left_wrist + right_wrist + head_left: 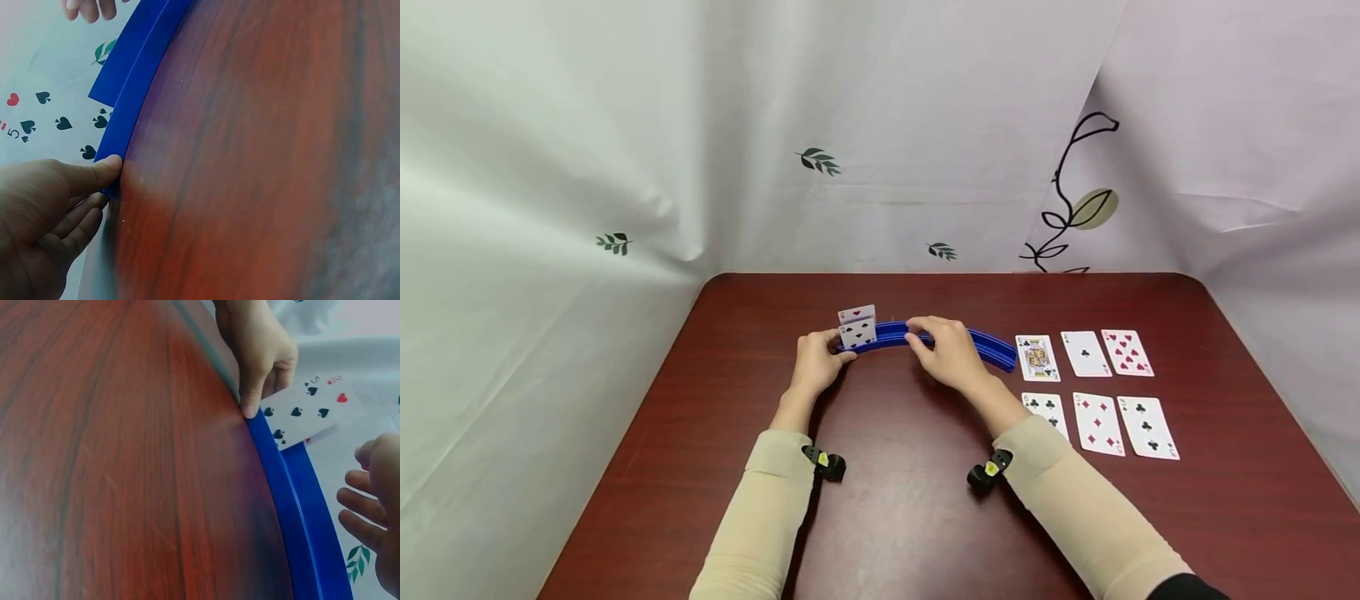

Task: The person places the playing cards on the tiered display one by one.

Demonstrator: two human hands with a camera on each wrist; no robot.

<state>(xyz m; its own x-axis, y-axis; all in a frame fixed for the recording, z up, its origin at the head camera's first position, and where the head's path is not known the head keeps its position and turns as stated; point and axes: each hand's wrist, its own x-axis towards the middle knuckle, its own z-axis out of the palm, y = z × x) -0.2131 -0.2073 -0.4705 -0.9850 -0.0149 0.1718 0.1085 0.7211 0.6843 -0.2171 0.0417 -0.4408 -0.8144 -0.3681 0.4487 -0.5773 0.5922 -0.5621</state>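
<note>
A curved blue card holder lies near the far side of the table. Its left end is pinched by my left hand, with the thumb along the front edge. Beside that hand, a five of spades stands in the holder, and a two of hearts rises behind it, one step higher. My right hand hovers at the middle of the holder with its fingers loosely bent. No card shows between the fingers of my right hand in the right wrist view.
To the right, face-up cards lie in two rows of three: a king, an ace of clubs and a hearts card behind; clubs, diamonds and clubs in front. A white curtain hangs behind the wooden table.
</note>
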